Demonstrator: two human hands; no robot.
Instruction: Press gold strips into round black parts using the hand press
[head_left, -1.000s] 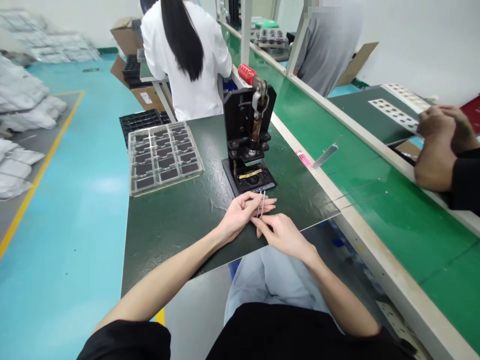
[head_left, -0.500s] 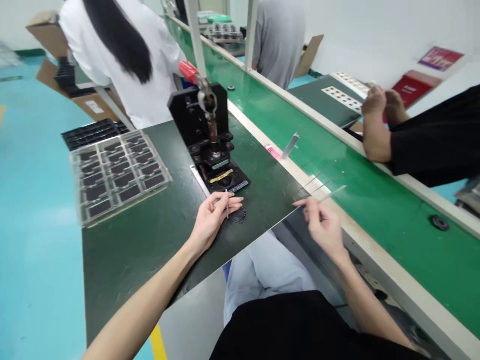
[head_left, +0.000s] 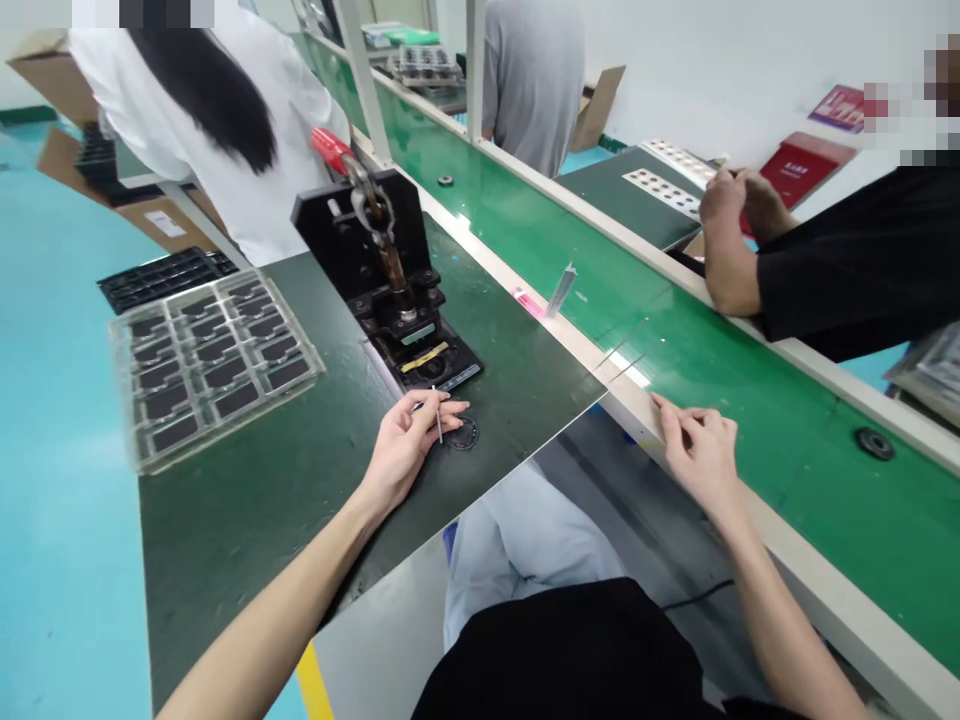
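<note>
Two hands are working apart: the left hand is pinching a thin metal pin upright, just beside a black ring lying near the hand press; the right hand, loosely curled and holding nothing visible, is resting at the bench edge, well right of the press.

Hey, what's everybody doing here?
A person at a dark green mat pinches a thin metal strip in their left hand, in front of a black hand press with a red handle. A small dark ring lies on the mat beside that hand. Their right hand is open at the pale edge of a green conveyor belt. Across the belt are a co-worker's hands.
</note>
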